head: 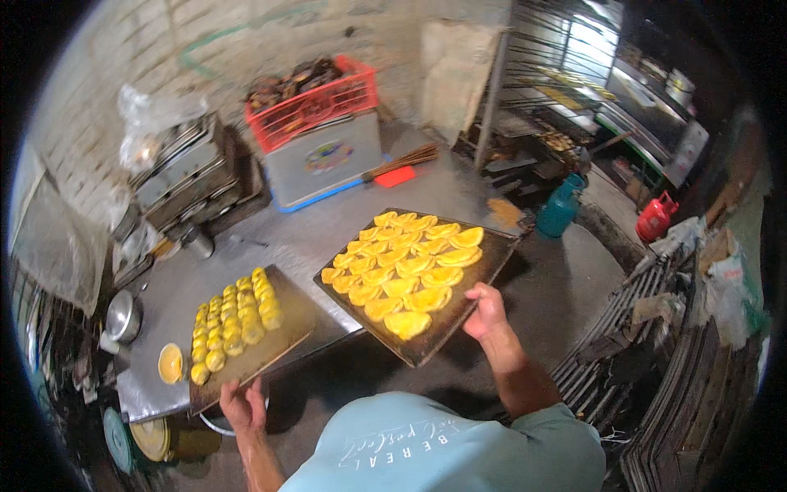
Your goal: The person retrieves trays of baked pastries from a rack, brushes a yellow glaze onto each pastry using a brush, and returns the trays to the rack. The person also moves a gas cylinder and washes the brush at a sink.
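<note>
My right hand (486, 312) grips the near right edge of a dark baking tray (455, 320), which carries rows of yellow half-moon pastries (399, 287). That tray is tilted, and its far part is over the metal worktable. At the lower left, my left hand (245, 406) is at the near edge of a second baking tray (289, 320), fingers against or just under it; whether it grips is unclear. Round yellow glazed pastries (232, 330) stand in rows on this tray. Beside its left edge is a small bowl of yellow liquid (171, 363).
On the metal worktable (295, 234) are a red crate (313, 101) on a grey bin, a twig brush (406, 161), stacked metal tins (184, 172) and a metal pot (123, 316). Gas cylinders (559, 206) stand right of the table; stacked trays (670, 357) lean at the right.
</note>
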The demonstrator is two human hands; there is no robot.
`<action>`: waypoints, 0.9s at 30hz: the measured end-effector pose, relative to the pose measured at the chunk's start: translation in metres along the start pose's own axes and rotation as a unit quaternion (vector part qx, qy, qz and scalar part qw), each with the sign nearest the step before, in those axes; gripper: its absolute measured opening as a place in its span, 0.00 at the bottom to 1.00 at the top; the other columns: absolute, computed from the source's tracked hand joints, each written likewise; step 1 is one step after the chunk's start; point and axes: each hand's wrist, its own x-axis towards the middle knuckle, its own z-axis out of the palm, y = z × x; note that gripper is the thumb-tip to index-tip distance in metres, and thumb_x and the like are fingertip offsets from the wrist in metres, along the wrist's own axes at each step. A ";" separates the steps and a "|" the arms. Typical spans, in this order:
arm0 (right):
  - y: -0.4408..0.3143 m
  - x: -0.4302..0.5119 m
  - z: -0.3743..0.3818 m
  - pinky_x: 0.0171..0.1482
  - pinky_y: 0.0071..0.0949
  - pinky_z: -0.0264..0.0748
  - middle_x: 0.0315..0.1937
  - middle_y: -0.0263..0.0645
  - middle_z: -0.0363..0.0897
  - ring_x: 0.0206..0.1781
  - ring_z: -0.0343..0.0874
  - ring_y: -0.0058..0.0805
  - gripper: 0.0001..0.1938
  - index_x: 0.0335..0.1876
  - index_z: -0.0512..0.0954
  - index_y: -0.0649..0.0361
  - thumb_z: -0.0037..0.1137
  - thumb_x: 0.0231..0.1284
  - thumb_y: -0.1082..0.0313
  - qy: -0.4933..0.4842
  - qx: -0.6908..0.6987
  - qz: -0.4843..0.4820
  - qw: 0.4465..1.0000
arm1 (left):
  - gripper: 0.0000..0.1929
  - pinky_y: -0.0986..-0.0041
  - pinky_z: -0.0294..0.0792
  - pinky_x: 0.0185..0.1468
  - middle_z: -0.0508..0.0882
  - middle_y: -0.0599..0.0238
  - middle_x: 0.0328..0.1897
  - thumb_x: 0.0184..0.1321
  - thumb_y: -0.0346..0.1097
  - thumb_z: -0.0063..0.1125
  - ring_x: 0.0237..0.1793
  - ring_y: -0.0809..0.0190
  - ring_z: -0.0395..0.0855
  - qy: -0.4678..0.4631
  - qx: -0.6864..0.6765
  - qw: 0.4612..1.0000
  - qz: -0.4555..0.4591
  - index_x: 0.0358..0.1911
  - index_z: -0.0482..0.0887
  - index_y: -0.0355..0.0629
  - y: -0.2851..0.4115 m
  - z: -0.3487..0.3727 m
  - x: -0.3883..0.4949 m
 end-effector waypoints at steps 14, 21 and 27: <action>-0.201 -0.181 -0.028 0.73 0.49 0.61 0.66 0.48 0.71 0.67 0.70 0.49 0.36 0.69 0.64 0.67 0.47 0.46 0.67 0.032 -0.052 -0.442 0.895 | 0.16 0.52 0.71 0.63 0.83 0.65 0.42 0.68 0.36 0.47 0.55 0.59 0.80 -0.262 -0.059 0.954 -0.131 0.56 0.74 0.40 -0.135 0.152 0.039; -0.278 -0.252 -0.040 0.72 0.48 0.63 0.65 0.46 0.73 0.66 0.72 0.46 0.33 0.68 0.67 0.65 0.51 0.51 0.66 0.122 -0.071 -0.583 0.800 | 0.35 0.51 0.67 0.69 0.77 0.47 0.61 0.53 0.36 0.57 0.59 0.49 0.79 -0.347 -0.100 0.902 -0.235 0.66 0.66 0.32 -0.241 0.283 0.056; -0.306 -0.243 -0.093 0.70 0.48 0.66 0.62 0.47 0.75 0.64 0.73 0.46 0.31 0.64 0.69 0.66 0.54 0.49 0.65 0.231 -0.007 -0.674 0.701 | 0.38 0.46 0.62 0.72 0.72 0.45 0.68 0.49 0.31 0.53 0.68 0.44 0.72 -0.480 -0.118 0.818 -0.293 0.68 0.61 0.29 -0.362 0.351 0.112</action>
